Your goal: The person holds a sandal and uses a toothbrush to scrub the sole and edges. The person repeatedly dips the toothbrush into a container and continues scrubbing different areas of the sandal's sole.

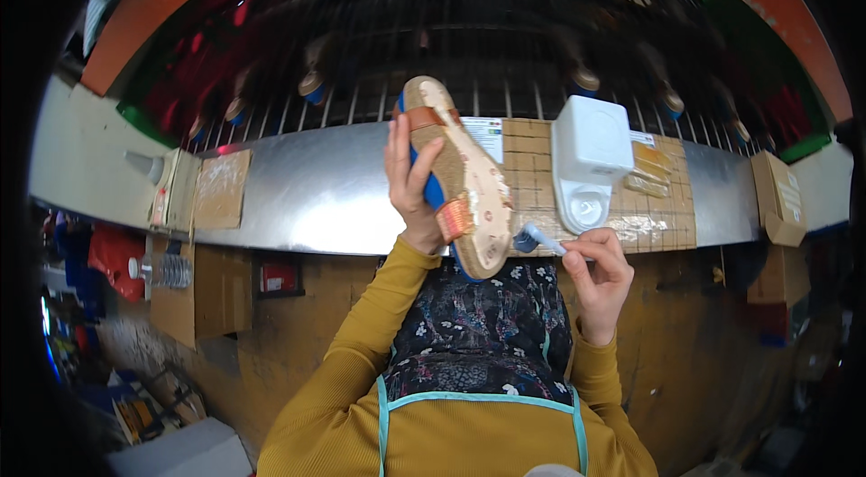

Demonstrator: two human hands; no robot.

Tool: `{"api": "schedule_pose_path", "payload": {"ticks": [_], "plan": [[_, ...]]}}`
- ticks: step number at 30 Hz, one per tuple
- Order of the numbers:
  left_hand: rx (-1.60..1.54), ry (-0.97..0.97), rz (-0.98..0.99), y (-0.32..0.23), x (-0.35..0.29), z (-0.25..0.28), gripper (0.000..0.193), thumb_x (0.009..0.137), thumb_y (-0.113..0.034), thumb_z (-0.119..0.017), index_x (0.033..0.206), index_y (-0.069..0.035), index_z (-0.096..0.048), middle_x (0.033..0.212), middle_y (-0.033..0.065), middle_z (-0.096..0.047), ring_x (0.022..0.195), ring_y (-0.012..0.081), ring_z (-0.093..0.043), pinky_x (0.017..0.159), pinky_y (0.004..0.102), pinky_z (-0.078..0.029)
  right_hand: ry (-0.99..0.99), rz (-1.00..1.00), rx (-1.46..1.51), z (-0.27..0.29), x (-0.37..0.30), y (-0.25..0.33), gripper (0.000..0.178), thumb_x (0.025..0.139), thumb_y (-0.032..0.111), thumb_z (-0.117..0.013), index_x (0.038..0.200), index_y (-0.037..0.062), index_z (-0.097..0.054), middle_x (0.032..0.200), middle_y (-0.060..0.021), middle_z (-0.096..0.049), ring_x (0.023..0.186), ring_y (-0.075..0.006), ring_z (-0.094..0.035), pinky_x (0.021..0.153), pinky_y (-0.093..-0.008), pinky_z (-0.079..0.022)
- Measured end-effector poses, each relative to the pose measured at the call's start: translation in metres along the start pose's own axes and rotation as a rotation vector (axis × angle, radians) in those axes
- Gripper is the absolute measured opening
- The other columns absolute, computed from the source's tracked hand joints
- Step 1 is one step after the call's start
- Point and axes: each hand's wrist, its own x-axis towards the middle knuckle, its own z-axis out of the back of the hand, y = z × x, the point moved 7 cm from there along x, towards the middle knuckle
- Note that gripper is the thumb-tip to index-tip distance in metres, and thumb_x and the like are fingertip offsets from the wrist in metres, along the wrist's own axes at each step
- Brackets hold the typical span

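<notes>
The left hand [411, 186], fingers and thumb closed around it, holds a tan sandal with a pale sole, orange-brown straps and a blue form [488, 190] at the centre of the frame, underside facing the camera. The right hand [600, 274], right of centre, pinches a small pale-handled brush [547, 241] near the sole's edge. Beyond stands a white plastic box-shaped container [593, 136] on a brown gridded sheet [529, 150], atop a shiny metal worktop [307, 197].
</notes>
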Motion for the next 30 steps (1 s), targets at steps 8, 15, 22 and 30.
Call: {"api": "schedule_pose_path", "payload": {"ticks": [8,15,22,30], "plan": [[0.102,-0.036,0.016,0.002,-0.003,0.009,0.049,0.073,-0.028,-0.080,0.119,-0.024,-0.065,0.150,0.0192,-0.039,0.138,0.0440,-0.033,0.110,0.0615,-0.022,0.054,0.046,-0.040,-0.030,-0.002,0.001,0.016,0.078,0.002,-0.076,0.094,-0.0002,-0.074,0.089,-0.0049,-0.056,0.073,-0.0100,-0.051,0.063,-0.0225,-0.043],[0.200,-0.020,-0.046,0.003,-0.006,0.014,0.051,0.071,-0.031,-0.081,0.119,-0.027,-0.065,0.148,0.0193,-0.042,0.137,0.0457,-0.034,0.109,0.0627,-0.023,-0.010,0.088,-0.168,-0.038,0.000,0.005,0.018,0.077,0.005,-0.079,0.094,0.0019,-0.075,0.088,-0.0031,-0.056,0.069,-0.0087,-0.051,0.066,-0.0233,-0.040],[0.189,-0.024,-0.063,0.003,-0.004,0.018,0.055,0.068,-0.034,-0.082,0.119,-0.028,-0.065,0.148,0.0189,-0.041,0.137,0.0463,-0.034,0.109,0.0626,-0.024,-0.076,0.240,-0.371,-0.045,0.010,0.011,0.018,0.075,0.007,-0.080,0.093,0.0048,-0.075,0.086,-0.0023,-0.055,0.066,-0.0100,-0.050,0.083,-0.0282,-0.034],[0.156,-0.017,-0.003,0.009,-0.001,0.019,0.056,0.068,-0.033,-0.083,0.120,-0.027,-0.065,0.149,0.0187,-0.040,0.138,0.0449,-0.034,0.109,0.0610,-0.024,0.068,0.228,-0.215,-0.049,0.020,0.002,0.017,0.076,0.004,-0.078,0.093,0.0028,-0.075,0.095,-0.0052,-0.054,0.069,-0.0096,-0.055,0.069,-0.0228,-0.044]]}}
